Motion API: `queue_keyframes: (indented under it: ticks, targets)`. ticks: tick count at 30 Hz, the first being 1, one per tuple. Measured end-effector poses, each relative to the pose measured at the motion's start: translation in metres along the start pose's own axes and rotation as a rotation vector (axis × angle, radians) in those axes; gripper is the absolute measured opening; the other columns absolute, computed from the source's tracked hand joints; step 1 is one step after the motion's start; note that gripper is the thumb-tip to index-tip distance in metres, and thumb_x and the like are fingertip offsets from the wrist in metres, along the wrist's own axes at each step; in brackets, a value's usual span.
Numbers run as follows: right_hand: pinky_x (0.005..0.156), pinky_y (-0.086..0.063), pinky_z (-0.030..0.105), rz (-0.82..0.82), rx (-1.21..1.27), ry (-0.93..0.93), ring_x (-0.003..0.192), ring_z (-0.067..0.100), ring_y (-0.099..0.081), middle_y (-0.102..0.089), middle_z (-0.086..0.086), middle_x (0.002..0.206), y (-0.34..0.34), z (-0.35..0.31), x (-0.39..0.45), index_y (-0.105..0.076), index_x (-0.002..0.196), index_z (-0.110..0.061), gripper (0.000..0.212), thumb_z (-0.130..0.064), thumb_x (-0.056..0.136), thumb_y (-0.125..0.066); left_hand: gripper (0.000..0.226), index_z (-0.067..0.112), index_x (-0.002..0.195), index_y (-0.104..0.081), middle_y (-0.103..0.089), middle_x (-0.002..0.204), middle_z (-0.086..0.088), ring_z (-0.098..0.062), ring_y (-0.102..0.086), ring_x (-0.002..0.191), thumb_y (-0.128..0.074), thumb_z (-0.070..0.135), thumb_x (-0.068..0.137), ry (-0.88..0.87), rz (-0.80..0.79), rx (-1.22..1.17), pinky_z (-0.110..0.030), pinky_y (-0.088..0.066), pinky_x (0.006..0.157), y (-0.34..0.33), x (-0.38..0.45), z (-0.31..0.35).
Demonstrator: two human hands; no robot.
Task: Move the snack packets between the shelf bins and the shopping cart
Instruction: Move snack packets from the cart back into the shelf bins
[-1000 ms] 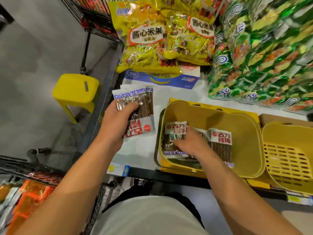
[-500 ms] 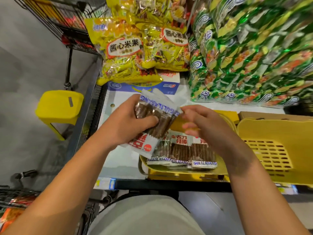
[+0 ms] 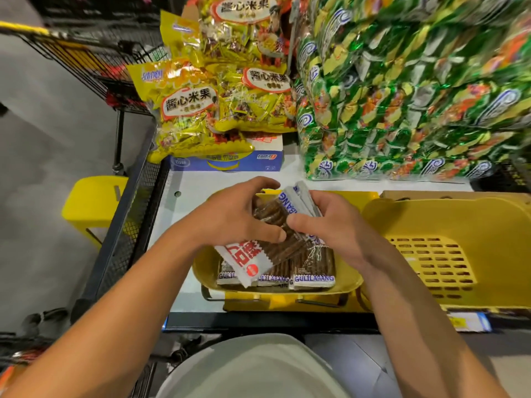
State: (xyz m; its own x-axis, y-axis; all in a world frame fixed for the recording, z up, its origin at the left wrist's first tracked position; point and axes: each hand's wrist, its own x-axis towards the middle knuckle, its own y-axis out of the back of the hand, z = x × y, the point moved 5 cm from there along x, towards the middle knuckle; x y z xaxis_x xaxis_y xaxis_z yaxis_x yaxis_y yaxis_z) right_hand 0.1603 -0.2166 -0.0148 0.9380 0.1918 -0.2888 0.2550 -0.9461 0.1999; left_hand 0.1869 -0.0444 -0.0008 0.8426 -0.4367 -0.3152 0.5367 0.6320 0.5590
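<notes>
Both hands hold a small stack of clear snack packets with brown sticks and white ends, just above a yellow shelf bin. My left hand grips the stack from the left, thumb across the front. From the right, my right hand curls its fingers round the same stack. More packets of the same kind lie flat in the bin beneath, their "GULILABANG" labels facing me. The cart shows only as dark wire at the lower left.
A second yellow bin with a slotted floor stands to the right. Yellow rice-cracker bags sit on a blue box at the back, beside green bulk bags. A yellow stool stands on the grey floor at the left.
My right hand left the packets in the bin, rose, and closed on the stack held by my left hand. The stack moved right, over the bin. The camera swung left and up.
</notes>
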Motion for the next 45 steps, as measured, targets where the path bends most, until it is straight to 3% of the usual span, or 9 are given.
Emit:
queue_keyframes:
  ticks: [6, 10, 12, 17, 22, 25, 34, 40, 45]
  targets:
    - [0.095, -0.055, 0.049, 0.087, 0.446, -0.095, 0.1, 0.029, -0.071, -0.076, 0.012, 0.103, 0.007, 0.021, -0.006, -0.075, 0.1, -0.016, 0.014, -0.01, 0.089, -0.069, 0.05, 0.023, 0.12, -0.064, -0.069, 0.118, -0.017, -0.032, -0.067, 0.097, -0.067, 0.052, 0.08, 0.167, 0.038, -0.762, -0.039, -0.049, 0.084, -0.003, -0.003, -0.015]
    - [0.076, -0.059, 0.041, 0.215, 0.817, -0.288, 0.094, 0.023, -0.073, -0.077, 0.01, 0.101, 0.005, 0.032, -0.005, -0.069, 0.105, -0.013, 0.012, -0.014, 0.094, -0.064, 0.099, 0.005, 0.132, -0.053, -0.058, 0.128, -0.022, -0.032, -0.058, 0.112, -0.089, 0.058, 0.056, -0.04, 0.032, -1.444, -0.043, -0.054, 0.095, -0.03, -0.004, -0.017]
    - [0.064, -0.059, 0.035, 0.256, 0.91, -0.334, 0.085, 0.021, -0.075, -0.077, 0.011, 0.098, -0.003, 0.032, -0.005, -0.066, 0.111, -0.01, 0.017, -0.016, 0.095, -0.064, 0.101, 0.008, 0.133, -0.053, -0.061, 0.129, -0.016, -0.03, -0.06, 0.115, -0.095, 0.05, 0.051, -0.124, 0.062, -1.56, -0.041, -0.056, 0.096, -0.049, -0.006, -0.012]
    - [0.075, -0.057, 0.037, 0.216, 0.757, -0.306, 0.09, 0.02, -0.073, -0.077, 0.007, 0.099, -0.017, 0.034, -0.01, -0.068, 0.113, -0.013, 0.021, -0.022, 0.094, -0.066, 0.037, 0.015, 0.127, -0.052, -0.071, 0.114, -0.011, -0.023, -0.069, 0.098, -0.062, 0.004, 0.093, 0.015, 0.439, -1.386, -0.036, -0.06, 0.085, -0.065, -0.004, 0.001]
    - [0.1, -0.049, 0.042, 0.188, 0.269, -0.261, 0.109, 0.013, -0.064, -0.071, -0.006, 0.113, 0.001, 0.034, -0.028, -0.061, 0.119, -0.024, 0.045, -0.047, 0.083, -0.075, 0.034, 0.012, 0.124, -0.056, -0.074, 0.109, -0.011, -0.025, -0.072, 0.094, -0.058, -0.002, 0.093, 0.055, 0.521, -1.098, -0.039, -0.061, 0.079, -0.044, -0.008, 0.0]
    - [0.094, -0.048, 0.034, 0.268, 0.129, -0.122, 0.109, 0.003, -0.06, -0.061, -0.016, 0.118, 0.008, 0.024, -0.027, -0.056, 0.122, -0.033, 0.043, -0.045, 0.085, -0.074, 0.041, 0.014, 0.124, -0.057, -0.075, 0.104, -0.007, -0.026, -0.073, 0.096, -0.066, -0.003, 0.088, 0.045, 0.464, -0.878, -0.042, -0.06, 0.083, -0.037, -0.014, 0.0]
    - [0.089, -0.056, 0.046, 0.293, 0.434, -0.214, 0.09, 0.012, -0.074, -0.078, 0.001, 0.098, -0.009, 0.036, -0.024, -0.071, 0.109, -0.016, 0.015, -0.016, 0.098, -0.061, 0.04, 0.018, 0.126, -0.058, -0.073, 0.113, -0.011, -0.026, -0.071, 0.092, -0.049, -0.006, 0.096, 0.104, 0.167, -1.074, -0.035, -0.061, 0.065, -0.04, -0.019, -0.029]
    - [0.086, -0.056, 0.039, 0.256, 0.376, -0.237, 0.092, 0.012, -0.073, -0.078, -0.001, 0.1, -0.034, 0.034, -0.021, -0.07, 0.111, -0.018, 0.017, -0.014, 0.096, -0.063, 0.043, 0.018, 0.121, -0.06, -0.075, 0.107, -0.005, -0.024, -0.072, 0.099, -0.077, 0.005, 0.083, 0.123, 0.374, -0.844, -0.05, -0.058, 0.089, -0.038, -0.019, -0.042]
    - [0.092, -0.056, 0.051, 0.406, 0.525, -0.286, 0.099, 0.024, -0.072, -0.078, 0.004, 0.098, -0.032, 0.037, -0.02, -0.072, 0.103, -0.016, 0.017, -0.005, 0.095, -0.062, 0.021, 0.021, 0.113, -0.065, -0.075, 0.108, -0.003, -0.024, -0.071, 0.104, -0.067, 0.013, 0.094, 0.136, 0.387, -0.922, -0.052, -0.054, 0.095, -0.034, -0.022, -0.047]
